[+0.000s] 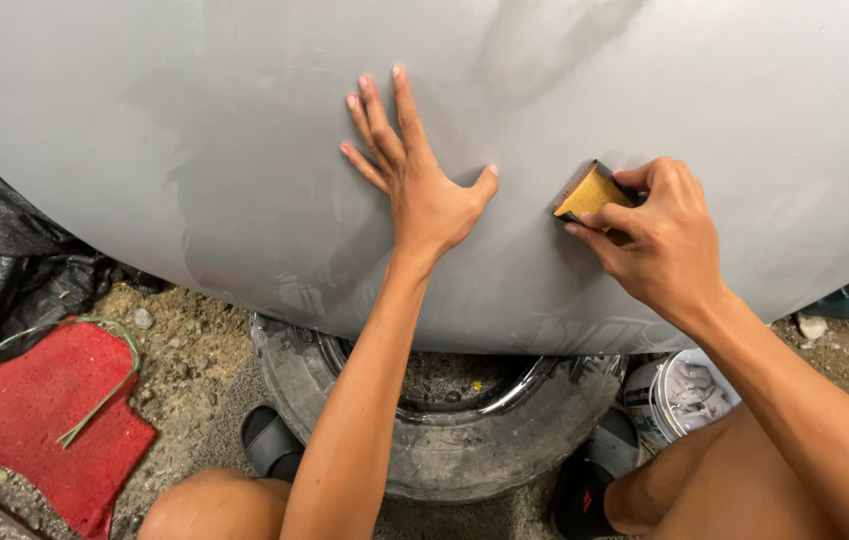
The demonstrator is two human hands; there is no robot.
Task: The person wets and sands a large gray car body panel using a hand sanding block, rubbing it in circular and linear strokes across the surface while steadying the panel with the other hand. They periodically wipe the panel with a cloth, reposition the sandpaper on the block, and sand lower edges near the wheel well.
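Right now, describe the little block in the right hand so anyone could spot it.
Find the big grey panel filling the upper view. Near its lower right, the right hand presses a small block against it. It is the only tan, flat-faced thing on the grey.

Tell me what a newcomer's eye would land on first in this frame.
The big grey curved panel fills the upper frame, with the left hand spread flat on it. Beside it, the right hand presses a yellow sanding block to the panel. Below lies a worn tyre.
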